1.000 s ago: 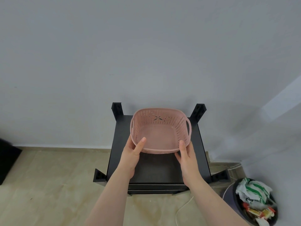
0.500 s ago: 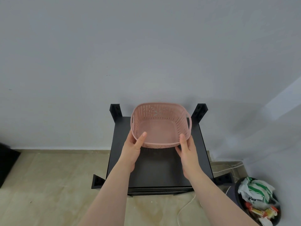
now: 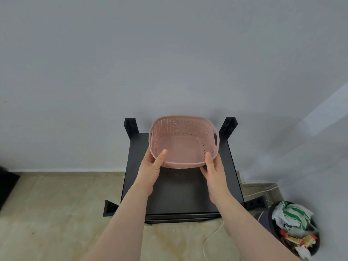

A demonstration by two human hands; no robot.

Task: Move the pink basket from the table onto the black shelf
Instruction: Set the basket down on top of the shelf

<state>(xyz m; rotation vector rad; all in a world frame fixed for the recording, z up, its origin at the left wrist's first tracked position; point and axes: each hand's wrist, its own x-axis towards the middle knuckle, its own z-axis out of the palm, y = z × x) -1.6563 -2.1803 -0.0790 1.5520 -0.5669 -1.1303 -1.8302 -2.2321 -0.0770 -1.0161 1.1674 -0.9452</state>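
Observation:
The pink basket (image 3: 181,146), perforated and empty, is over the far half of the black shelf (image 3: 180,193), near the wall. My left hand (image 3: 150,168) grips its near left corner, thumb inside the rim. My right hand (image 3: 213,168) grips the near right corner the same way. Whether the basket's bottom rests on the shelf top or hovers just above it cannot be told. The shelf's four black corner posts stick out around the top.
A grey wall stands right behind the shelf. A black bin (image 3: 293,230) full of wrappers sits on the floor at the right, with white cables (image 3: 258,191) beside it. Beige tiled floor lies to the left, and a dark object (image 3: 5,185) at the left edge.
Both hands have carried the basket farther back toward the wall, over the rear part of the shelf. The grip has not changed.

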